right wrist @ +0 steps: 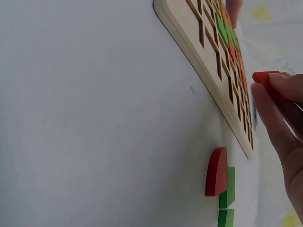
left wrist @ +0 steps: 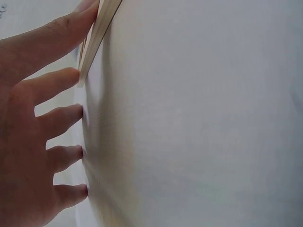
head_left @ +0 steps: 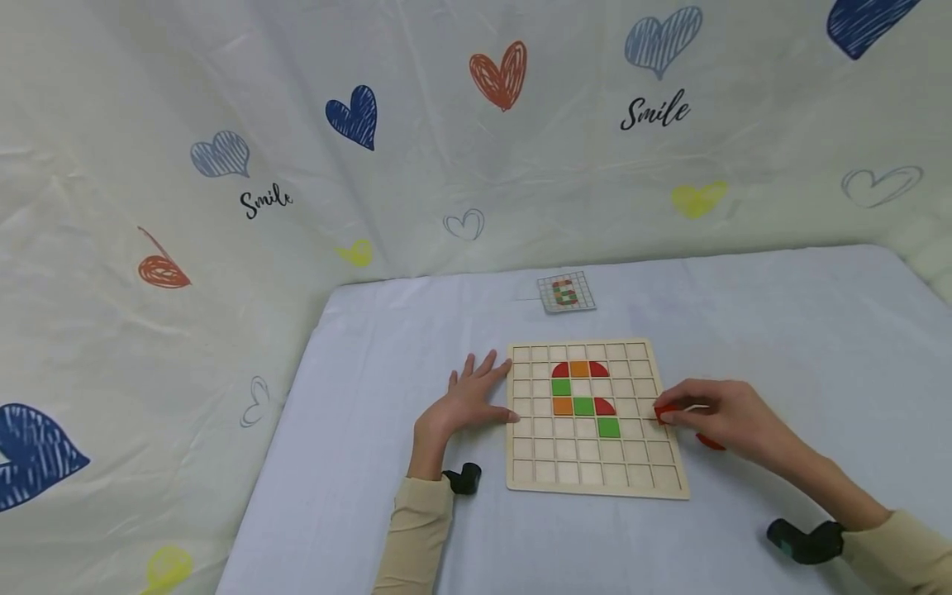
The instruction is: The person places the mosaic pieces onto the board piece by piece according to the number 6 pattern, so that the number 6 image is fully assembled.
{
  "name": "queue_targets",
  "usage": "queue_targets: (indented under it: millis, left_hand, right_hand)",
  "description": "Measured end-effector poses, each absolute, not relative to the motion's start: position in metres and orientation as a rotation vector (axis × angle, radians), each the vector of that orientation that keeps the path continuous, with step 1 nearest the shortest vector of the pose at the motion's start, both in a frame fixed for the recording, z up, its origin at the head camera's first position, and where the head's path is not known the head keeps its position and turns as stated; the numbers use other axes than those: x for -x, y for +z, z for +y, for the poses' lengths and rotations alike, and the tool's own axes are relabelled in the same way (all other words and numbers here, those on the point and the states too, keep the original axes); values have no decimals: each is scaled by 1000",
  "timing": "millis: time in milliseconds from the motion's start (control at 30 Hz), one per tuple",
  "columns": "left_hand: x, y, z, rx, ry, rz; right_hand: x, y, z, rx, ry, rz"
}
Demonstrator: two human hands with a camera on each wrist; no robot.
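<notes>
On the white-clothed table, 1 wooden grid board lies flat between the person's 2 hands, with 8 coloured tiles set in its squares: 3 red quarter-round tiles, 3 green square tiles and 2 orange square tiles. Beyond the board's far edge lies 1 small pattern card, printed with a grid and a coloured figure. Just off the board's right side, the right wrist view shows 3 loose pieces on the cloth: 1 red quarter-round piece and 2 green pieces, 1 of them partly behind the red. The right hand pinches 1 red block between thumb and fingertips above the board's right edge, its forearm slanting in from the lower right; the block's full shape is hidden. The left hand grips nothing; its 5 fingers fan apart, thumb and index finger touching the board's left edge, the forearm reaching up from below.
</notes>
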State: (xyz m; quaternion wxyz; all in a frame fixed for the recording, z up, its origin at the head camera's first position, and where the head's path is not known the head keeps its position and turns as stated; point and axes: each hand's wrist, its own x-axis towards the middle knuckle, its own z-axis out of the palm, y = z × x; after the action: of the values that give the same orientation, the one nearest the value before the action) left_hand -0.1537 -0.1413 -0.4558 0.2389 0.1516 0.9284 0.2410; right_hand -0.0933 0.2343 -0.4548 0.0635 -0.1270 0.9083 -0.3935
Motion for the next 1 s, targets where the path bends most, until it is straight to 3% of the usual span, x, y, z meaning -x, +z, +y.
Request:
queue_targets:
  millis: [333, 1000]
  left_hand:
    - [154, -455, -140, -396, 672, 2539]
    - [153, -455, -141, -398, 680, 2536]
  right_hand:
    - [83, -460, 215, 377, -1258, 2656]
    - [72, -472, 180, 712, -1293, 2666]
